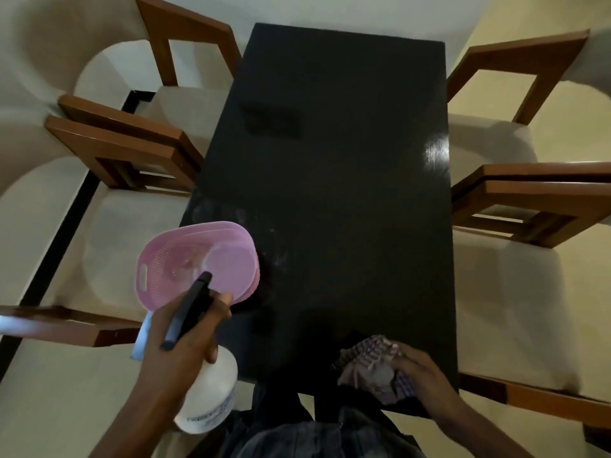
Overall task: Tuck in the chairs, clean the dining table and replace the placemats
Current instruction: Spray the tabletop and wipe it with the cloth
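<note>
Dining table (pixel 330 153) stretches dark ahead of me, with whitish smudges (pixel 228 211) at its near left beside the pink basket (pixel 158 259). My left hand (pixel 185 338) has its fingers curled round the neck of the spray bottle (pixel 211 395), nozzle pointing over the basket. My right hand (pixel 426 375) lays its fingers close together on the bunched cloth (pixel 370 361) at the near edge. Spraying looks like the step in hand: I'd aim past the basket at the smudges, mist lightly, then wipe in long overlapping strokes.
</note>
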Tool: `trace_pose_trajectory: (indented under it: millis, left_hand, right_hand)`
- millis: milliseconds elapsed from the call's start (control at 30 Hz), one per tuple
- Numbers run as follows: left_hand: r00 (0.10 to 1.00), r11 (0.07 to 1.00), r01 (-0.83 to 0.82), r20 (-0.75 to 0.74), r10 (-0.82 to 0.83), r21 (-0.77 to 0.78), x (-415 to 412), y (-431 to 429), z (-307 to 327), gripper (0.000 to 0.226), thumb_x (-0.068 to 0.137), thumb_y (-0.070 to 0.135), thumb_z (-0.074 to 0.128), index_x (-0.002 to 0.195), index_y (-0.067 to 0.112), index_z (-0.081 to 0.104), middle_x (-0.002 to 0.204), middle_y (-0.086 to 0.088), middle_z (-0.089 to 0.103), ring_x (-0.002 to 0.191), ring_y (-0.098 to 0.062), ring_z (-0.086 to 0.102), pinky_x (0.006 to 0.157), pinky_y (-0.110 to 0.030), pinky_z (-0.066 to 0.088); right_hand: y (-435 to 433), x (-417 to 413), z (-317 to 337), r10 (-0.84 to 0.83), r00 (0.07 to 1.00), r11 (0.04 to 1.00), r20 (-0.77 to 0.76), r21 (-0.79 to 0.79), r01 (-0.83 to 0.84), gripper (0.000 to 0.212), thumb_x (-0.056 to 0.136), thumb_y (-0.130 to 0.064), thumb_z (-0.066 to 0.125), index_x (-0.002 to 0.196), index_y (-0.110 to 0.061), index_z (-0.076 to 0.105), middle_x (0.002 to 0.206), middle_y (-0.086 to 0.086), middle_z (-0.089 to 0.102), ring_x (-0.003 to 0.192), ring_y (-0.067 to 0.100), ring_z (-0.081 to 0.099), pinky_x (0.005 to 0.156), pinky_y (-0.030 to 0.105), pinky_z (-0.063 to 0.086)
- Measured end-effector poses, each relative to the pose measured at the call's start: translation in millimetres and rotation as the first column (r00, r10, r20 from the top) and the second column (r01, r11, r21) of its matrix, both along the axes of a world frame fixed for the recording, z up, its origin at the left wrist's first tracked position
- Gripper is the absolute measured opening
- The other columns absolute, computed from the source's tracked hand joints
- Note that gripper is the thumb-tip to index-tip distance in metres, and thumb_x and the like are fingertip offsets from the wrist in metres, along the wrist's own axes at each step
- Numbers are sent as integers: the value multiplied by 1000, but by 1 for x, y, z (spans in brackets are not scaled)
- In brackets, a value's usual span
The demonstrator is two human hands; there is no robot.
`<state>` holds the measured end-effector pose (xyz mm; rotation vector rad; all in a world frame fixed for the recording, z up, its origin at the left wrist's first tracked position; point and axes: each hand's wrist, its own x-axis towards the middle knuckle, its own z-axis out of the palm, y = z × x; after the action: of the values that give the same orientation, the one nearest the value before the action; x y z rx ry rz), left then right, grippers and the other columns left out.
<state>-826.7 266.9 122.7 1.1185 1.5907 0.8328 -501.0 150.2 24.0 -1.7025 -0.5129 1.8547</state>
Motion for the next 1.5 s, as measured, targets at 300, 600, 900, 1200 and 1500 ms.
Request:
trace_pose_trajectory:
  millis: [300,600,900,1200,1500]
  left_hand:
    - [985,952,-157,-25,170,263,-65,69,23,39,95,61,61,105,24,70,71,0,65,71,-5,65,80,-28,47]
    - [992,894,123,-34,-120,430,-87,104,-38,24,95,15,74,117,11,64,102,0,72,99,-15,72,89,-36,60]
    - [967,927,238,-156,-200,290,-112,113,-94,47,88,54,71,120,22,59,107,0,68,99,-22,69,85,-54,59]
    - [615,890,449,-749,-248,74,-145,104,-108,98,68,42,90,150,21,40,161,-9,32,138,-39,36,107,-56,38]
    - [941,993,73,-322,-101,-97,-168,78,-106,37,95,13,67,132,12,64,124,-9,71,107,-26,68,92,-39,54]
  right_hand:
    - [127,-88,94,-10,990,997,-140,70,20,43,89,4,63,131,-10,64,122,18,74,117,35,71,107,51,51]
    - [266,-210,67,597,680,737,426,44,-674,18,93,-16,61,108,-16,71,109,6,73,103,20,70,97,43,59]
    - [294,-265,-5,732,508,647,455,-229,-727,33,96,-27,63,127,-14,63,127,9,65,119,28,59,99,42,51]
    - [260,-250,21,344,390,727,854,21,-686,38,85,-17,76,121,-26,65,112,-5,66,101,12,66,90,35,59]
    - [204,-213,-5,62,747,945,662,202,-258,28,99,-19,68,126,-21,65,110,-9,69,95,2,68,76,21,56]
